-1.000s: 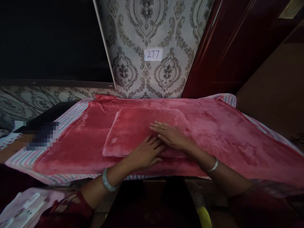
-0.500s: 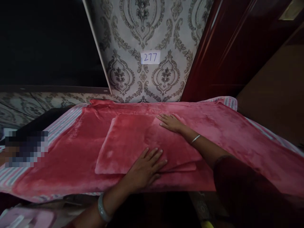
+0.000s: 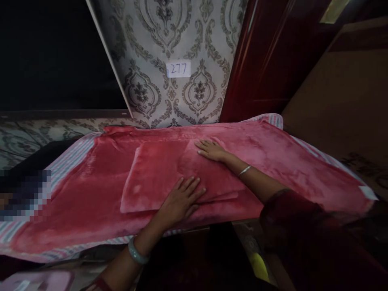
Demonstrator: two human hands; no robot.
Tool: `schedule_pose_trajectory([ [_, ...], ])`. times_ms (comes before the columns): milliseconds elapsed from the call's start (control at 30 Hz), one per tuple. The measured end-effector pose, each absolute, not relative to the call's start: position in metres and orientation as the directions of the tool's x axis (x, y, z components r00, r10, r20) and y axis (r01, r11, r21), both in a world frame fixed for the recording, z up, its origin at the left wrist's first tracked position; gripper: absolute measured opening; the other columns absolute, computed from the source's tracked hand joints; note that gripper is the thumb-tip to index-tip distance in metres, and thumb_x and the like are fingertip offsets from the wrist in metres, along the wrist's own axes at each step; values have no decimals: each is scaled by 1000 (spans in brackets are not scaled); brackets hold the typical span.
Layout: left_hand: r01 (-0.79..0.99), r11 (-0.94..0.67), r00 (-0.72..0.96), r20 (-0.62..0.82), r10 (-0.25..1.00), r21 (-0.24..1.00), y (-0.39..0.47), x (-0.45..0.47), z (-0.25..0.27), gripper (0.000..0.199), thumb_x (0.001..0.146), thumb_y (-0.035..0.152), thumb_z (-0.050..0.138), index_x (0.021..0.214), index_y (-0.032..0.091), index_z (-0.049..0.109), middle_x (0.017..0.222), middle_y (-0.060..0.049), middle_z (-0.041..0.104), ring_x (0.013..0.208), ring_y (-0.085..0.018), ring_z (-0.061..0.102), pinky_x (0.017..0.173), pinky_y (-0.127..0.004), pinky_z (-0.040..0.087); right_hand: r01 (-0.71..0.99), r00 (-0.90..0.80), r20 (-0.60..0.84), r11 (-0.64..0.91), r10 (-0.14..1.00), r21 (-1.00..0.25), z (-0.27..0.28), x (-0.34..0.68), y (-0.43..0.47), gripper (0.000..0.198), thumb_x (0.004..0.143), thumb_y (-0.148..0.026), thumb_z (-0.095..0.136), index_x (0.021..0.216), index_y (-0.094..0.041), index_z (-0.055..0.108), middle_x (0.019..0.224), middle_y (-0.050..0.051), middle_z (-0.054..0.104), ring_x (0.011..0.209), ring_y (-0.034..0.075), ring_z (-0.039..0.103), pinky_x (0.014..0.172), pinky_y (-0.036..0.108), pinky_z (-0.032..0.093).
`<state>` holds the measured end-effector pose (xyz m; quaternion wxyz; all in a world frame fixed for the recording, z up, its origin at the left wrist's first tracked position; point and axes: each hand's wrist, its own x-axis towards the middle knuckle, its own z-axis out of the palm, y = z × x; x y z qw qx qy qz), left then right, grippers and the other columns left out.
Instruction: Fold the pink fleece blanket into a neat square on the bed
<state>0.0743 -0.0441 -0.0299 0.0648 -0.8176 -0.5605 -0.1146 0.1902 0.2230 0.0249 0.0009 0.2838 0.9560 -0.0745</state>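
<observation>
Red folded cloth (image 3: 154, 169): flat on the spread blanket (image 3: 273, 161), under both hands, long axis apparently left to right.
Left hand (image 3: 181, 199): fingers wide, palm down across the cloth's near edge, gripping nothing.
Right hand (image 3: 211, 150): flat, fingers slightly apart, near its far right corner.
Nearer hand: neither; both touch it.

The cloth (image 3: 151, 173) lies on the blanket (image 3: 273, 161), left hand (image 3: 178, 204) on its near side, right hand (image 3: 212, 150) toward its far right corner. Behind, the wall (image 3: 168, 96) bears a card (image 3: 178, 69) between the screen (image 3: 54, 56), left, and the panel (image 3: 263, 60), right. A box (image 3: 342, 89) stands further right.
</observation>
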Motion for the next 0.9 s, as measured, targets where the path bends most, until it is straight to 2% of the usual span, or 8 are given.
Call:
schedule_pose_trajectory([
  [133, 923, -377, 346, 265, 900, 75, -45, 69, -13, 59, 101, 35, 52, 157, 28, 39, 162, -9, 42, 151, -24, 37, 125, -51, 29, 511, -855, -26, 834, 518, -209, 29, 234, 169, 61, 107, -55, 31, 162, -29, 33, 169, 9, 26, 157, 32, 19, 124, 59, 20],
  [200, 950, -302, 270, 275, 923, 80, -46, 57, -1, 56, 102, 36, 48, 157, 29, 41, 159, -8, 48, 149, -24, 41, 125, -52, 28, 504, -856, 16, 841, 517, -197, 23, 255, 144, 61, 107, -55, 33, 162, -30, 35, 169, 8, 26, 157, 32, 20, 123, 61, 20],
  [333, 992, 125, -130, 289, 948, 36, -53, 13, 9, 57, 100, 44, 46, 155, 27, 45, 161, -11, 44, 152, -34, 34, 124, -65, 19, 565, -804, 113, 809, 584, -162, 2, 274, 114, 59, 106, -53, 37, 161, -31, 36, 169, 8, 26, 157, 33, 18, 123, 63, 17],
  [400, 953, 300, -298, 262, 918, 35, -58, -10, 0, 63, 99, 50, 46, 157, 27, 42, 165, -12, 36, 154, -37, 28, 122, -68, 21, 593, -776, 160, 792, 610, -147, -10, 274, 108, 58, 105, -52, 40, 160, -32, 38, 169, 7, 27, 157, 33, 17, 124, 62, 16],
  [467, 923, 381, -384, 237, 893, 59, -63, -27, -14, 67, 98, 54, 45, 158, 26, 40, 168, -12, 28, 157, -37, 21, 120, -66, 26, 607, -755, 212, 784, 620, -133, -20, 272, 106, 58, 105, -50, 42, 160, -32, 39, 169, 6, 27, 157, 33, 16, 124, 62, 16],
  [700, 917, 371, -397, 232, 888, 150, -65, -34, -31, 68, 100, 57, 42, 158, 21, 41, 169, -13, 25, 159, -31, 15, 124, -54, 29, 578, -744, 328, 807, 583, -123, -40, 272, 106, 56, 104, -45, 43, 158, -33, 42, 167, 5, 31, 155, 34, 23, 122, 62, 21],
  [833, 912, 374, -403, 198, 894, 169, -69, -29, -20, 68, 100, 56, 43, 158, 20, 40, 169, -14, 25, 159, -32, 14, 123, -54, 29, 557, -753, 342, 821, 562, -122, -43, 276, 111, 54, 103, -45, 45, 156, -33, 46, 166, 5, 34, 154, 34, 26, 120, 63, 24],
  [900, 899, 397, -425, 150, 893, 187, -71, -29, -12, 67, 100, 55, 43, 157, 21, 41, 169, -15, 26, 158, -33, 16, 123, -57, 28, 507, -789, 318, 849, 526, -148, -37, 279, 119, 54, 102, -46, 44, 153, -30, 50, 162, 7, 42, 151, 34, 34, 119, 61, 30],
])
